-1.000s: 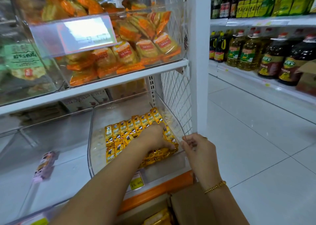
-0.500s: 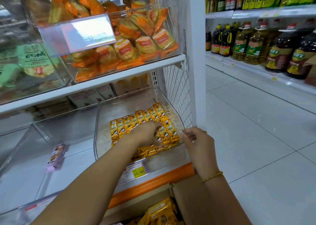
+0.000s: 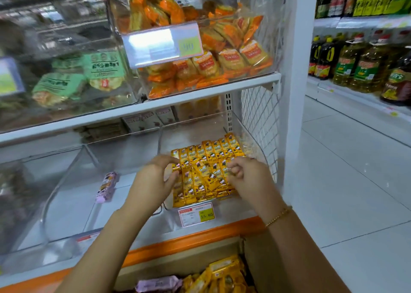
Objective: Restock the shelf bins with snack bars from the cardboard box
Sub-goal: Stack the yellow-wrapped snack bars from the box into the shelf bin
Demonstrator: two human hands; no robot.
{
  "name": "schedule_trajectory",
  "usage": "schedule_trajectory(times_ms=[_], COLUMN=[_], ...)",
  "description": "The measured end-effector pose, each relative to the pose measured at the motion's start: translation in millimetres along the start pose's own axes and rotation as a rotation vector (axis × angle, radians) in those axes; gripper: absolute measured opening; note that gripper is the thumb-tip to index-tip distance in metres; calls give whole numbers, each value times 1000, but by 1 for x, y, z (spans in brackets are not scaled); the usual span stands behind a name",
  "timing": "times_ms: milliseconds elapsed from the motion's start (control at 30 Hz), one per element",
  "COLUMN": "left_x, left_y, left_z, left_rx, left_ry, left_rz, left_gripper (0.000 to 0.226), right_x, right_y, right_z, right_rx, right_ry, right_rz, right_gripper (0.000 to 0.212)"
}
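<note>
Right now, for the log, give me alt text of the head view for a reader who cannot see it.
Left hand and right hand, fingers curled, touch rows of yellow snack bars in a clear shelf bin. The next bin to the left holds one purple bar; an open cardboard box with more bars sits below.

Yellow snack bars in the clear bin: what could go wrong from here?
1. The yellow snack bars in the middle lie askew; the left hand and right hand, pinching at them, may push the back rows out of line.
2. The front row sits against the low front of the clear bin; a nudge might tip bars over it.
3. The cardboard box also holds a purple pack, which could go into the wrong bin.
</note>
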State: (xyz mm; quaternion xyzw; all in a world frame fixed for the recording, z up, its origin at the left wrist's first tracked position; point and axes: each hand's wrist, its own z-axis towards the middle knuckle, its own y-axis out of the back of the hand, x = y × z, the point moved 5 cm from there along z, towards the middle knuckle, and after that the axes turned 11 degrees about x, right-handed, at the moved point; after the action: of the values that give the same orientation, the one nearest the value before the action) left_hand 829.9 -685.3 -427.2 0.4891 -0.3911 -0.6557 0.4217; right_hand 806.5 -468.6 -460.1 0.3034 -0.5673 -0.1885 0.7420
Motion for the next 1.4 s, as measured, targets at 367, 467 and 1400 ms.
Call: schedule_trajectory(times_ms=[367,467,1400], left_x=[40,47,55], left_y=[-5,-14,-22], left_z=[-28,-28,-29], left_rx=[-116,-88,-75], left_ry=[170,184,213], left_rz=[-523,-638,-817], left_gripper=[31,34,37], right_x=[-3,7,34], right_y=[-56,-65,-116], right_z=[62,73,95], right_rx=[347,375,864], right_ry=[-80,-59,30], right_rz=[-156,-130,-419], right_gripper=[57,59,65])
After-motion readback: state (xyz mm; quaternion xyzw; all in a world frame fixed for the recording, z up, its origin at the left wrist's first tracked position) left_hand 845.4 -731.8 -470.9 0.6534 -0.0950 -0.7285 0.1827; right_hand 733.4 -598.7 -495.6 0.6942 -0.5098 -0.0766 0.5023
